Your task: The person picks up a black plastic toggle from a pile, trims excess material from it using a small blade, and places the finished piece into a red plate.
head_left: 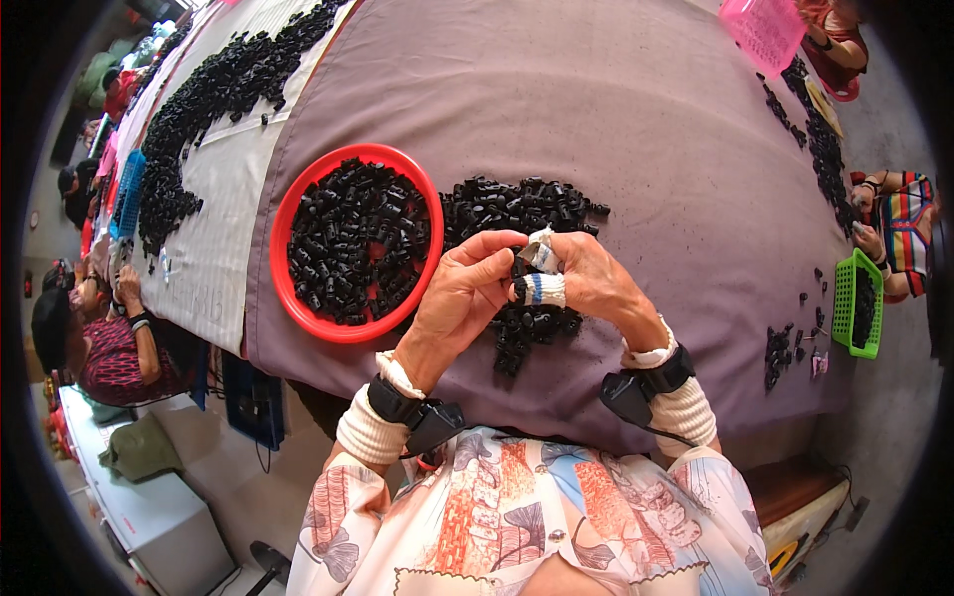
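My left hand (457, 303) is closed in a pinch on a small black plastic part (520, 264), held over the table in front of me. My right hand (594, 280) meets it from the other side, thumb and forefinger wrapped in white cloth finger covers (544, 289) with blue stripes. A greyish edge shows at its fingertips; what it grips is mostly hidden. Under and beyond both hands lies a heap of similar black parts (522, 206). Left of them stands a round red plastic basin (430, 199), holding many more.
A mauve cloth (676, 129) covers the table. More black parts (238, 79) spread over a pale cloth at far left. People work at both sides, near a blue basket (127, 194), a green basket (845, 298) and a pink basket (763, 32).
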`<state>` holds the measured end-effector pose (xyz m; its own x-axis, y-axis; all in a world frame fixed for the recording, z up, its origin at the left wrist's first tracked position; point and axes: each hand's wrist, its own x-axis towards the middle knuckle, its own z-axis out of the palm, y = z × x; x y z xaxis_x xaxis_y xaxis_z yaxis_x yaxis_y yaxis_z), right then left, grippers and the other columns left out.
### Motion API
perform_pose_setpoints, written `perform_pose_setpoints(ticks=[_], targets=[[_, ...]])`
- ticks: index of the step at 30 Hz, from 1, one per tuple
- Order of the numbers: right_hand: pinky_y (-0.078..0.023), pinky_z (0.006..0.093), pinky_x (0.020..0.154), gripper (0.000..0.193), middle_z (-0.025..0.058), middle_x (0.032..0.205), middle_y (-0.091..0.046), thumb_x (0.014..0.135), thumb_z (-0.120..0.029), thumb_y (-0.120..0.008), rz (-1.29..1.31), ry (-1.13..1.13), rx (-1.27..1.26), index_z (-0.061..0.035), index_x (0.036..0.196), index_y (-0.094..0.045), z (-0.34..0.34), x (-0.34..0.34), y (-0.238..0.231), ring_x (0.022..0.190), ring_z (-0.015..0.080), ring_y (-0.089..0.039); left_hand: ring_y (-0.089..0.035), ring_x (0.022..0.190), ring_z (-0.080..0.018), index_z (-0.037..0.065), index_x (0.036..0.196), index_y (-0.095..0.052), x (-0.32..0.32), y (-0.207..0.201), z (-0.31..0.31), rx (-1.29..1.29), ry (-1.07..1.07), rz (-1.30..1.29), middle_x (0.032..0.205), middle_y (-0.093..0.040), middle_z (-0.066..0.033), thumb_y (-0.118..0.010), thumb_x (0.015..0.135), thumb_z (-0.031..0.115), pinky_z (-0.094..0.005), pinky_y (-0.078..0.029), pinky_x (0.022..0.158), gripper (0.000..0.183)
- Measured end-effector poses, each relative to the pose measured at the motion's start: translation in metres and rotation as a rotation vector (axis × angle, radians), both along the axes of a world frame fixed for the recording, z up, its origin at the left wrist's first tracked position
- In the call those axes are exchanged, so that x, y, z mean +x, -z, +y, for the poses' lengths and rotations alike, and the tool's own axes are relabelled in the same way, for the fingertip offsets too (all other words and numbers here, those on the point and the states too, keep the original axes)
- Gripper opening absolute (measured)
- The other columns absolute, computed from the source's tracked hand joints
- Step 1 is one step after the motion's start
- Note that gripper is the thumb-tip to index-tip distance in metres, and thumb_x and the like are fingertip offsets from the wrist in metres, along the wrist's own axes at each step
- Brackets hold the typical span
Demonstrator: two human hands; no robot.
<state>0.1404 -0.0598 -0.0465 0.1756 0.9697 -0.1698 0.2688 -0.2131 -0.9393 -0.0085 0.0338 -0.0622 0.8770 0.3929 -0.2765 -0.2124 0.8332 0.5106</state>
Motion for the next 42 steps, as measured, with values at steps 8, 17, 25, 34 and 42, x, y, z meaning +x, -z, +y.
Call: perform_pose_setpoints(ticks=[8,17,25,34,42], targets=[[-0.042,0.0345,0.053,0.041,0.0139,0.061,-0.056,0.066,-0.034,-0.07,-0.093,-0.034,-0.005,0.0027,0.077,-0.056,0.0,0.0,-0.002,0.055,0.0228,-0.054,-0.06,0.081,-0.0132,-0.001,0.105,-0.057,0.0,0.0,0.001,0.039,-0.002,-0.002,0.095,-0.062,-0.0086,-0.053,0.088,0.005,-0.026,-0.051,0.069,0.019],[-0.041,0.0328,0.051,0.034,0.0115,0.059,-0.054,0.067,-0.028,-0.07,-0.055,-0.038,0.035,0.0029,0.074,-0.056,-0.004,-0.001,0.005,0.052,0.0173,-0.049,-0.06,0.081,-0.0128,-0.001,0.104,-0.058,0.001,-0.001,-0.003,0.105,-0.033,0.038,0.095,-0.062,-0.0085,-0.054,0.087,0.004,-0.0257,-0.051,0.071,0.018],[-0.04,0.0318,0.05,0.037,0.0092,0.057,-0.051,0.066,-0.03,-0.072,0.056,0.022,0.069,0.0018,0.072,-0.055,-0.001,0.0,0.002,0.052,0.0157,-0.047,-0.06,0.076,-0.0123,-0.001,0.103,-0.058,0.0,-0.002,-0.001,0.052,-0.02,0.004,0.093,-0.062,-0.0082,-0.054,0.087,0.004,-0.0249,-0.051,0.066,0.017],[-0.04,0.0323,0.051,0.04,0.0099,0.058,-0.052,0.065,-0.034,-0.072,-0.02,-0.018,0.036,0.002,0.073,-0.055,0.0,0.001,0.003,0.053,0.017,-0.048,-0.059,0.077,-0.0123,-0.001,0.103,-0.058,0.001,0.0,-0.002,0.058,-0.019,0.019,0.093,-0.062,-0.0082,-0.053,0.087,0.004,-0.025,-0.05,0.067,0.017],[-0.039,0.0326,0.05,0.036,0.0095,0.058,-0.053,0.068,-0.03,-0.07,-0.024,-0.046,0.022,0.002,0.073,-0.055,-0.003,-0.002,0.0,0.052,0.0172,-0.048,-0.059,0.076,-0.0119,-0.002,0.102,-0.058,0.001,0.001,-0.004,0.088,-0.049,0.045,0.093,-0.062,-0.0083,-0.054,0.087,0.004,-0.0246,-0.05,0.067,0.017]])
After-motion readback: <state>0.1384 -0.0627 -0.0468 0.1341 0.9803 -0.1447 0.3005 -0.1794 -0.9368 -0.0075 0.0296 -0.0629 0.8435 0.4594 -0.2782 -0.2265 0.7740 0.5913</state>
